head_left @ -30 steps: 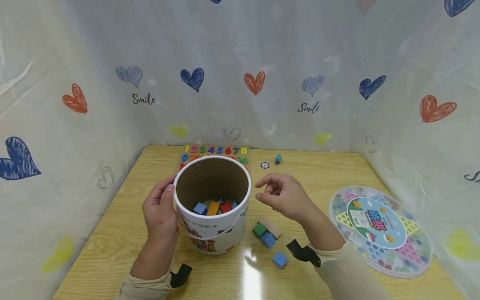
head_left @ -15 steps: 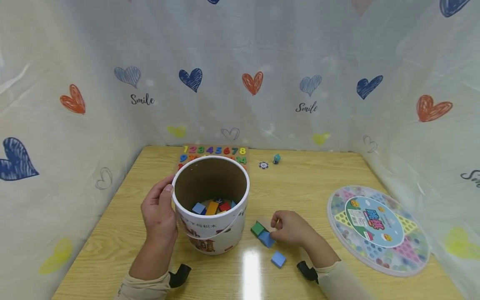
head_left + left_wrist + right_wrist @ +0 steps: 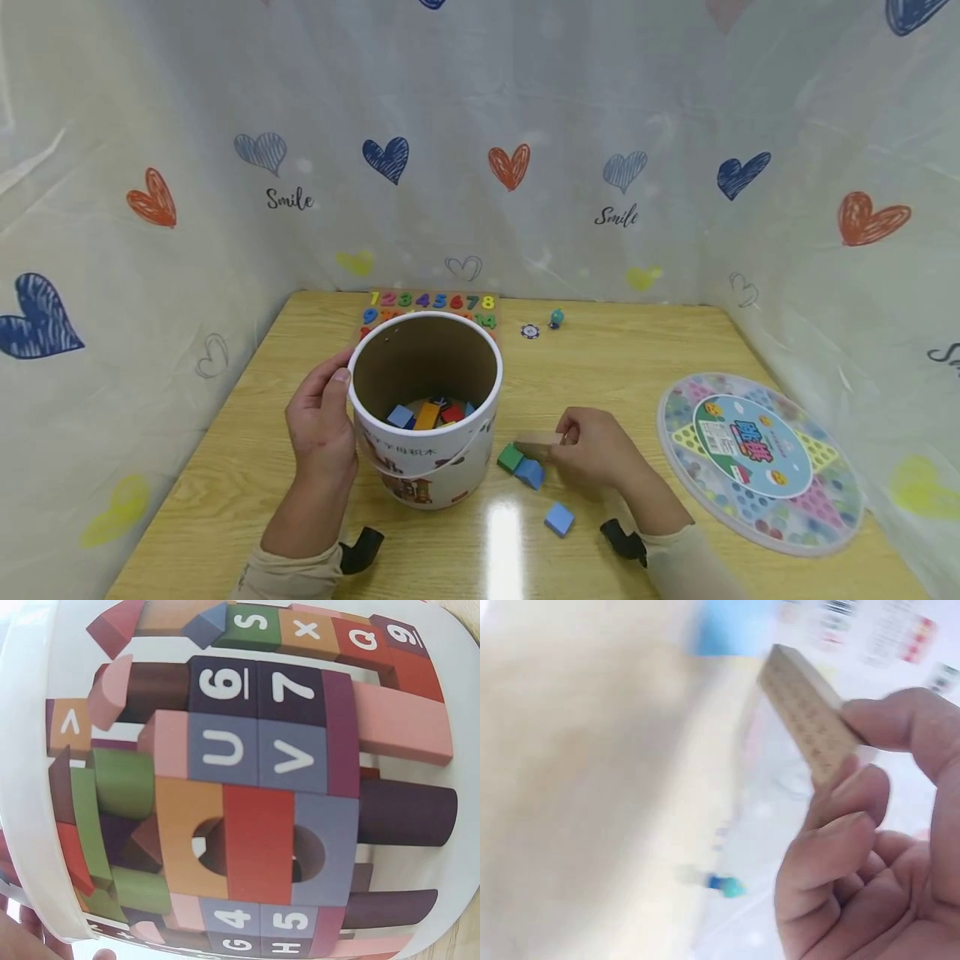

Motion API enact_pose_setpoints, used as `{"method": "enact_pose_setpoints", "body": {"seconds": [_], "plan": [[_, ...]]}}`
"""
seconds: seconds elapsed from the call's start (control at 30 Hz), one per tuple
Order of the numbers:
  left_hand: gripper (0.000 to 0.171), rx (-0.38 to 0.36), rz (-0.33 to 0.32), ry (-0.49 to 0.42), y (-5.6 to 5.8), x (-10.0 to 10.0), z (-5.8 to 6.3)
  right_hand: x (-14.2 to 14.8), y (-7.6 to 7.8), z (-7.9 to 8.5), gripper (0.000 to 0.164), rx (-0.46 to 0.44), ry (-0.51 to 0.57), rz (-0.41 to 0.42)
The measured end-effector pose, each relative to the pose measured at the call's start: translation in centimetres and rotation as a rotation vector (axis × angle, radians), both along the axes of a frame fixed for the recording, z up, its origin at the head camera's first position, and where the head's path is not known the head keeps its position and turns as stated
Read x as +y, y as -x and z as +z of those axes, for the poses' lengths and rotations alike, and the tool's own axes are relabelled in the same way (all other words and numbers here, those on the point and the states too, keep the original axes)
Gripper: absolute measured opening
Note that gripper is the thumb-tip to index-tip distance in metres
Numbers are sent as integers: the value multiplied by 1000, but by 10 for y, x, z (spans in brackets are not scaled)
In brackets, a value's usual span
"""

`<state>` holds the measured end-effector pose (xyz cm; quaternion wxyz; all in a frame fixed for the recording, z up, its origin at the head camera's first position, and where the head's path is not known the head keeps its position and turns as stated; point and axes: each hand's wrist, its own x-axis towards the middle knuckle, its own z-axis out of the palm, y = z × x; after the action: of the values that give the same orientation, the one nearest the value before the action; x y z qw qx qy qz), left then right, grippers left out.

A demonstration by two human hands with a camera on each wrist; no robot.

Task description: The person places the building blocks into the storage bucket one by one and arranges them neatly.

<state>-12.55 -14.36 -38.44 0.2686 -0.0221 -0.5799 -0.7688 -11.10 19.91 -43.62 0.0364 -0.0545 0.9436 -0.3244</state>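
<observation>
A white bucket [image 3: 442, 467] printed with pictures of blocks stands on the table, its top uncovered. My left hand [image 3: 322, 425] holds its left side near the rim, the thumb by the edge; the left wrist view is mostly filled by the bucket's printed wall [image 3: 259, 847]. Several coloured blocks lie inside, among them an orange block [image 3: 427, 415]. To the right of the bucket, my right hand [image 3: 600, 450] pinches a plain wooden block [image 3: 536, 443] between thumb and fingers. Small marks show along the wooden block's side [image 3: 806, 712]. Beside it lie a green block [image 3: 510, 457] and a blue block [image 3: 530, 473].
Another blue block [image 3: 559, 519] lies nearer the front. A round board game box [image 3: 757, 458] occupies the right side. Behind the bucket is a number board [image 3: 435, 301]. A chip [image 3: 530, 332] and a small teal figure [image 3: 556, 318] sit toward the back. Patterned curtains enclose the table.
My right hand has come down from beside the bucket's rim to the loose blocks and taken hold of the wooden block. The green and blue blocks have shifted slightly. My left hand stays on the bucket.
</observation>
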Motion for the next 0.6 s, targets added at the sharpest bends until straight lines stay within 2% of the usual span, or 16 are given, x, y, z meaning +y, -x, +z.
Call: {"method": "enact_pose_setpoints", "body": {"seconds": [0.17,0.33,0.47,0.6], "plan": [[29,25,-4,-9,0,0,-1,5,-2,44,18,79,287,6],[29,-4,-2,-3,0,0,0,0,-12,92,18,194,599,42],[30,-18,2,-7,0,1,1,-18,-17,118,16,269,711,162],[29,-29,7,-10,0,1,1,-40,-15,127,19,295,745,268]]}}
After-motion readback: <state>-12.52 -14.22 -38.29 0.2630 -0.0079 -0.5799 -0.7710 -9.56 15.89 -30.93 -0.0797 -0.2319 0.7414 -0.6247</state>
